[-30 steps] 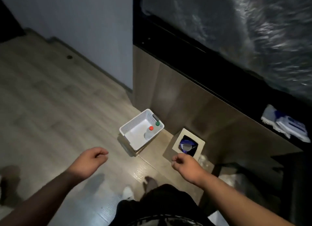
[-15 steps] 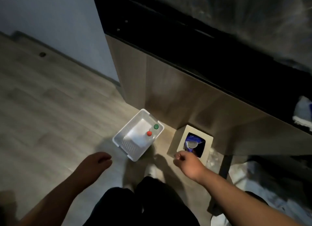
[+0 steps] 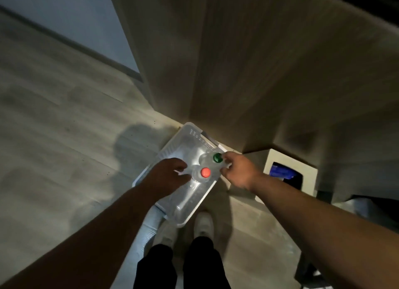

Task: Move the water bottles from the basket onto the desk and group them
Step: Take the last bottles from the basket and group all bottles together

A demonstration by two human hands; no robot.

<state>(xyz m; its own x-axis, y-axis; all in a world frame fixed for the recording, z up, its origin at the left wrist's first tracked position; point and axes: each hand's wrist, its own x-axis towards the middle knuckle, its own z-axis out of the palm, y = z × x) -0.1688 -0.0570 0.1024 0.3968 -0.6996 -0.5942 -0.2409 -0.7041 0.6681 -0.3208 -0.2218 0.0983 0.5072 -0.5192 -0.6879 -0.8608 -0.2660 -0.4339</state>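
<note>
Both hands reach into the white basket (image 3: 190, 211): left hand (image 3: 170, 176) open beside the red-capped bottle (image 3: 205, 173); right hand (image 3: 239, 172) pinches the green-capped bottle (image 3: 217, 158).

Dim, motion-blurred, hard shadows, wide-angle distortion.

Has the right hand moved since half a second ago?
Yes. The right hand left the square bin and reached the green-capped bottle in the basket.

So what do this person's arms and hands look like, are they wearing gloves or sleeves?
No gloves and no sleeves show: the left hand and the right hand are bare, and both forearms are bare to the frame's edge. No watch, ring or band is visible in this dim light.
</note>
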